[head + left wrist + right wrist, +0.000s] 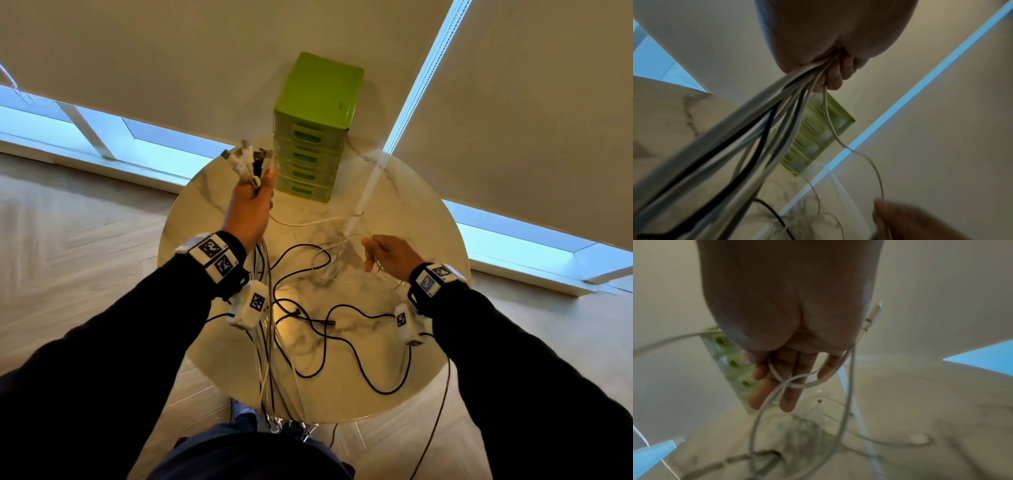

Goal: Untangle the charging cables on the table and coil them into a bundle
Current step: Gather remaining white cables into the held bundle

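My left hand [251, 205] is raised over the round marble table [394, 394] and grips a bunch of white and black charging cables [777, 121]. Their plug ends [248, 159] stick up above the fist, and the rest hangs down past the wrist over the table's front edge. My right hand [387, 253] hovers lower at the right, fingers [789, 400] nearly straight, with a thin white cable [797, 384] looped across them and its plug [873, 313] beside the palm. That thin cable [865, 157] runs back to the left fist. A long black cable [356, 353] snakes loose over the table.
A green drawer unit [315, 137] stands at the table's far edge against the blinds. A white blind wand [363, 195] hangs down to the tabletop beside a small tangle of thin white cable [329, 260]. Wooden floor surrounds the table.
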Demonstrator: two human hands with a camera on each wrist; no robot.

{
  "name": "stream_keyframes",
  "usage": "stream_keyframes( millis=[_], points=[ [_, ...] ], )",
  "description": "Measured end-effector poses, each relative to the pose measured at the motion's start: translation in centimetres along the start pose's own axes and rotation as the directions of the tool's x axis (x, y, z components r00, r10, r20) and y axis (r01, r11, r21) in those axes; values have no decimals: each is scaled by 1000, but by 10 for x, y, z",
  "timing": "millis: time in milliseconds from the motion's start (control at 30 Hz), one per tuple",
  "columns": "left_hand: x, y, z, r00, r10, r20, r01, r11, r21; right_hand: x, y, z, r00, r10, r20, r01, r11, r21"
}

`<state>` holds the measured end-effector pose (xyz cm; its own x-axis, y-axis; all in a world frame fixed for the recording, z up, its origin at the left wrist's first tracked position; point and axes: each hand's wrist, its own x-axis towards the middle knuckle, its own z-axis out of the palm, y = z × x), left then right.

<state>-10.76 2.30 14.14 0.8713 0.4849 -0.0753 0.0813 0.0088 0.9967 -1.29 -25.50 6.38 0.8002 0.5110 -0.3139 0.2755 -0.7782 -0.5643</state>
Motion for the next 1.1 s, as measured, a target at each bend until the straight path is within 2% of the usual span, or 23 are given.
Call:
stream_keyframes(
  millis=[67,167,233,300,433,567,633,700,800,900,1000,1100],
  points=[
    [-14,-8,17,994,35,100,-46,993,111,9,-21,-9,991,26,-132,-20,999,49],
    [-24,-29,40,976,52,209,-99,971,220,15,-62,-15,975,-33,-221,59,992,112],
    [-24,-36,48,966,60,250,-124,962,244,12,-84,-14,971,-91,-221,112,990,87],
    [-25,-34,53,958,70,280,-147,953,265,7,-99,-8,974,-159,-161,163,987,13],
    [-22,-28,55,984,-47,174,19,986,163,-5,-105,2,936,-323,-140,309,944,-113],
    [-16,-30,52,982,-160,103,150,983,105,-15,-95,12,933,-360,16,361,931,-48],
    [-13,-27,47,980,-189,59,183,978,98,-19,-82,17,922,-382,61,386,920,-71],
    [-7,-22,38,985,-172,-11,173,981,91,-23,-64,20,936,-345,67,350,934,-77],
    [4,-14,21,989,-125,-80,130,990,53,-29,-39,16,977,-202,75,205,978,-36],
    [6,-9,12,996,-66,-55,67,997,25,-31,-25,10,992,-98,82,106,989,-105],
    [-1,-10,17,1000,-3,14,3,1000,29,-24,-23,10,997,-65,31,70,975,-210],
    [-12,-9,32,993,66,99,-70,996,47,-20,-39,5,987,-133,-84,131,991,-31]
  ],
)
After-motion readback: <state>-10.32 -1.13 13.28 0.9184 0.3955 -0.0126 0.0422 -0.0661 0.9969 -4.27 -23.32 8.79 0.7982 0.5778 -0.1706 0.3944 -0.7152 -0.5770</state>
